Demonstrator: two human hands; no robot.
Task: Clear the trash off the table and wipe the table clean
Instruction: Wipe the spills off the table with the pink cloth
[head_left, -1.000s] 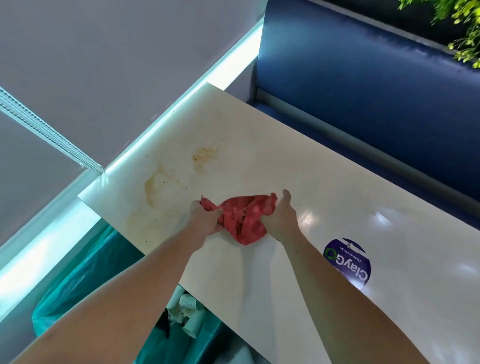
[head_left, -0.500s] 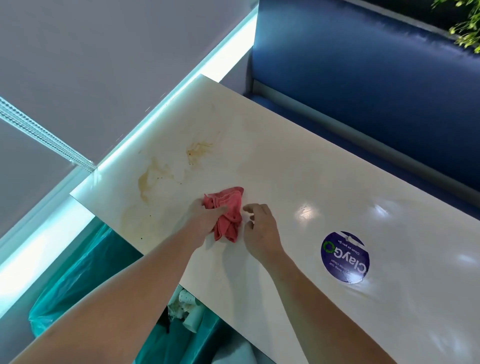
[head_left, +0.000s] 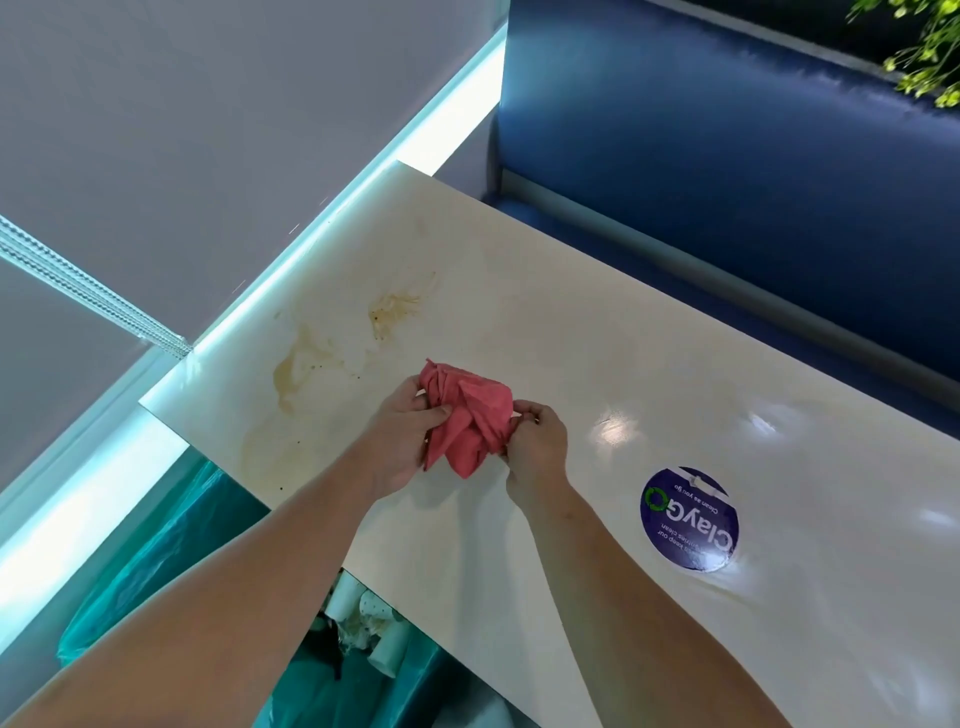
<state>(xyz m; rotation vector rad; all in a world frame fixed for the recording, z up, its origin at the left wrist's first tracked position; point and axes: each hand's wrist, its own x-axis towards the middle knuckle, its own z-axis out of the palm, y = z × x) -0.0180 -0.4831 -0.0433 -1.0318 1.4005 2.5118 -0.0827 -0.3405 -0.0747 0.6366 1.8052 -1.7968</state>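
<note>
1. Nearest, at 7 o'clock in the view and below the bench edge, one teal bin bag (head_left: 156, 561) holds white paper cups (head_left: 347, 597). I see at least three, but the exact count is hidden.
2. Two hands work above the middle of the bench (head_left: 597, 338). The left hand (head_left: 400, 441) grips the cloth's left side with curled fingers. The right hand (head_left: 540, 441) pinches its right edge between thumb and fingertips.
3. One red cloth (head_left: 472, 410) is bunched between them, low over the surface. Whether it touches the bench, I cannot tell.
   - It looks soft, light and limp, so it should crumple rather than hold a shape.
   - It is best gathered into a pad under one palm, with loose corners tucked in so they do not drag.
   - Whether it is damp, I cannot tell.
4. One round purple sticker (head_left: 688, 519) lies flat on the glossy cream top at the cloth's 4 o'clock.
5. There are two brown marks: a long stain (head_left: 293, 371) at the cloth's 10 o'clock and a smaller stain (head_left: 389, 312) at 11 o'clock. A faint film lies around them, and wiping these appears to be the work left.
6. Farthest, one blue seat (head_left: 727, 130) sits at 1 o'clock, with one green plant (head_left: 924, 47) in the top corner.
</note>
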